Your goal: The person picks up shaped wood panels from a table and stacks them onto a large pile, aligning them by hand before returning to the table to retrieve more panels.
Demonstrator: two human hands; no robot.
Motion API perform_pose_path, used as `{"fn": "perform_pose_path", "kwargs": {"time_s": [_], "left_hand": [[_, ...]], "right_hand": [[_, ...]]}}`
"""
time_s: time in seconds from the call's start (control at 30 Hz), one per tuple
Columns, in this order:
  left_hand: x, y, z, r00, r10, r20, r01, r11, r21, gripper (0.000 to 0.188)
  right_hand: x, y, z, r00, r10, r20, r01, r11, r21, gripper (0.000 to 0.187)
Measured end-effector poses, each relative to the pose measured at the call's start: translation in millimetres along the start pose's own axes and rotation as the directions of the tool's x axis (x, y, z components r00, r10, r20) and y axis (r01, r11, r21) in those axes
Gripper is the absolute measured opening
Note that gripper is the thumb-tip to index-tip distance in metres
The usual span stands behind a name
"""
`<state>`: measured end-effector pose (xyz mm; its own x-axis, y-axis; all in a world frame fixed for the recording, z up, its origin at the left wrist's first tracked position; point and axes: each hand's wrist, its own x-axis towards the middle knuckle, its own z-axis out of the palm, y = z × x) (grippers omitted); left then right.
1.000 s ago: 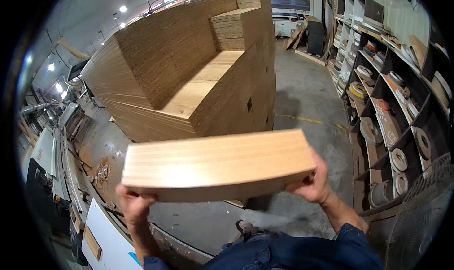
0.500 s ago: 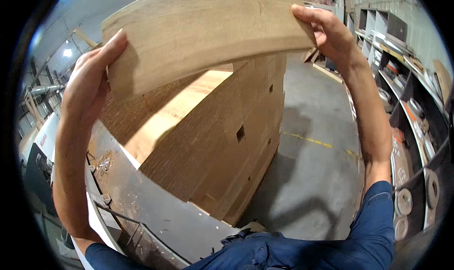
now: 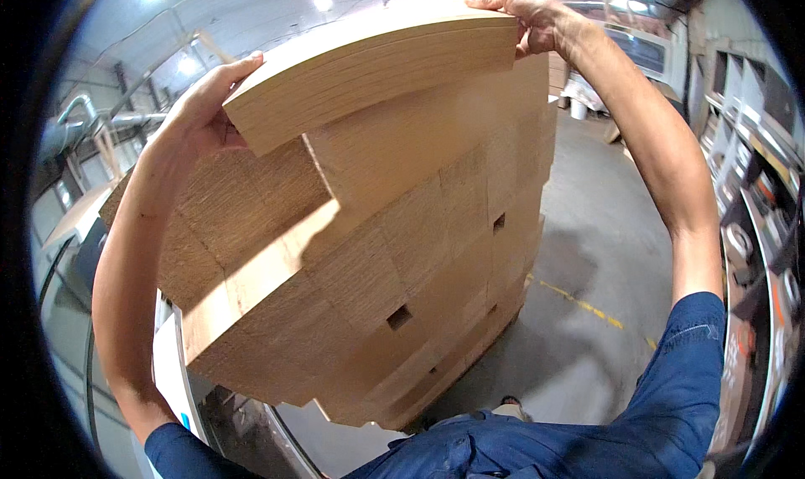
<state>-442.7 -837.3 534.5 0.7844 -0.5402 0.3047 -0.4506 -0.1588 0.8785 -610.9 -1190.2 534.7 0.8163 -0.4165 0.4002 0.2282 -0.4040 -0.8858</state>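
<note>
A light-brown wooden board (image 3: 377,67) is raised at the top of the view, its long edge facing me. My left hand (image 3: 205,106) is closed on its left end, thumb on top and fingers underneath. At the other end my right hand (image 3: 537,25) grips the corner, fingers over the top face. Directly below is a tall stack of wooden boards (image 3: 444,253), with small square gaps in its side. The held board overlaps the upper layer of the stack; I cannot tell whether it touches.
Grey floor (image 3: 574,202) with a yellow line (image 3: 587,305) runs along the stack's right side. Shelves (image 3: 755,156) with rings and assorted parts line the right wall. Metal ducting (image 3: 80,127) shows at the far left. A lit ledge (image 3: 243,290) lies on the stack's left part.
The board has tipped from showing its broad face to showing its edge and sits over the stack's top. My view has shifted nearer the stack; both hands keep their hold.
</note>
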Motion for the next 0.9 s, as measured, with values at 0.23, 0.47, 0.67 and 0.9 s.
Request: {"fn": "perform_pose_path", "kwargs": {"time_s": [0.23, 0.47, 0.67, 0.9], "left_hand": [[22, -7, 13, 0.979, -0.197, -0.053, 0.197, 0.98, -0.005, 0.059], [27, -3, 9, 0.94, -0.334, -0.069, 0.338, 0.939, 0.06, 0.064], [-5, -28, -8, 0.979, -0.2, -0.034, 0.197, 0.978, -0.069, 0.077], [-36, -58, 84, 0.869, 0.374, -0.325, -0.358, 0.927, 0.11, 0.05]], "right_hand": [[46, 26, -15, 0.973, 0.127, 0.19, -0.151, 0.982, 0.115, 0.06], [45, 55, -33, 0.942, 0.1, 0.32, -0.209, 0.922, 0.325, 0.051], [8, 91, -11, 0.804, -0.58, -0.129, 0.585, 0.811, 0.0, 0.059], [25, 82, 79, 0.144, -0.99, -0.003, 0.529, 0.079, -0.845, 0.092]]}}
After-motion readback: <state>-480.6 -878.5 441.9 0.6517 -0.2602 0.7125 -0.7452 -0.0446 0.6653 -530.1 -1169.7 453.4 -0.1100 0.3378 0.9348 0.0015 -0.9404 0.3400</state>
